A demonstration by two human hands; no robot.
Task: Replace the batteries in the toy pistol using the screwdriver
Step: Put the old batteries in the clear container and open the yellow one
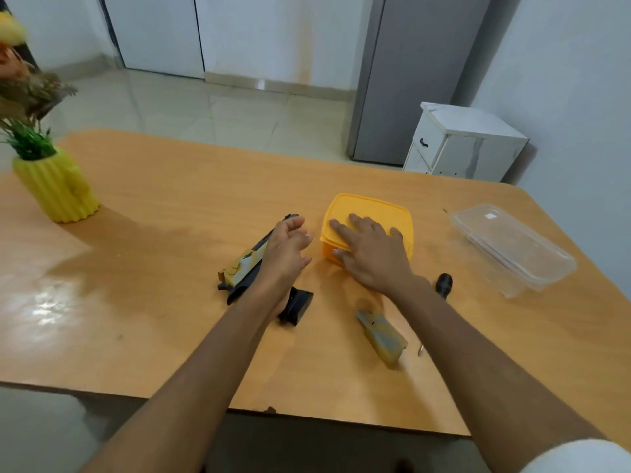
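Two hands were at work: the right hand (370, 257) lay flat on the yellow box (368, 213), the left hand (288, 245) hung loose and held nothing over the toy pistol (252, 259), so opening the box probably came next.

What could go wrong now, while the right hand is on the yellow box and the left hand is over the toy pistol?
1. The right hand presses flat on the yellow box; the lid looks closed, so prying it may jerk the box toward the toy pistol.
2. The screwdriver lies partly under the right forearm, so the arm may knock it.
3. The loose cover piece lies near the table edge and might be swept off.
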